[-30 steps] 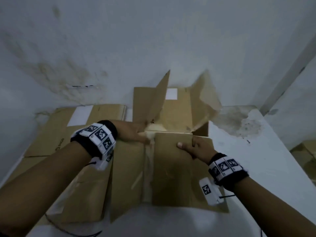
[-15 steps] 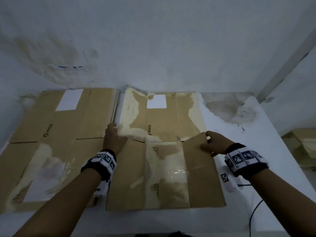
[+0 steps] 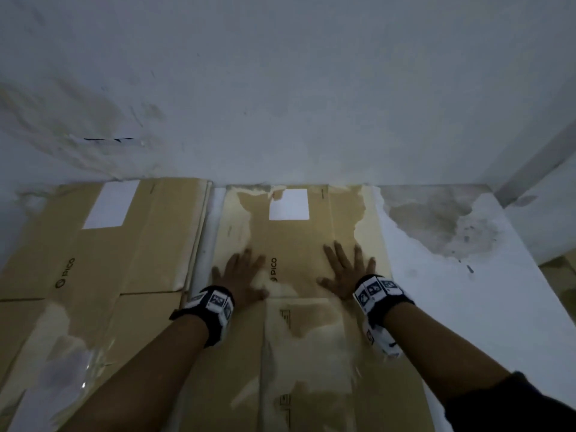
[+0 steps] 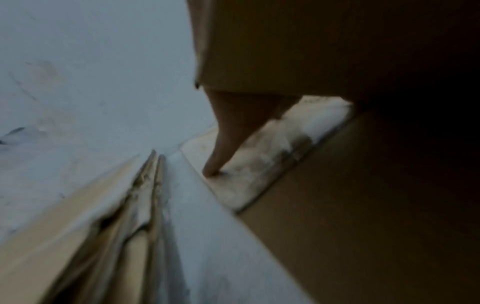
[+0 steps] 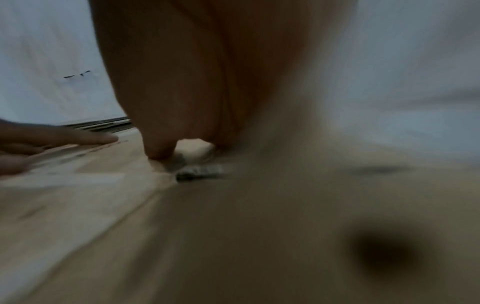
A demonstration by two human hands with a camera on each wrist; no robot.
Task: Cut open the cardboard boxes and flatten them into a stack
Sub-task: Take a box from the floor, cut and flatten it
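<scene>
The white table [image 3: 452, 307] carries a stack of flattened boxes [image 3: 103, 251] at nine o'clock. The collapsed box [image 3: 299, 238] lies centre, just beside it. Left hand [image 3: 240, 275] and right hand [image 3: 347, 272] press it with fingers spread, gripping nothing — the flattening step. Next, likely lifting it onto the stack — edges squared.

White bench [image 3: 467, 307]: surface worn and stained brown at its far right corner. Wall [image 3: 280, 88] behind the far edge: discoloured patches, peeling paint above the far left corner.
</scene>
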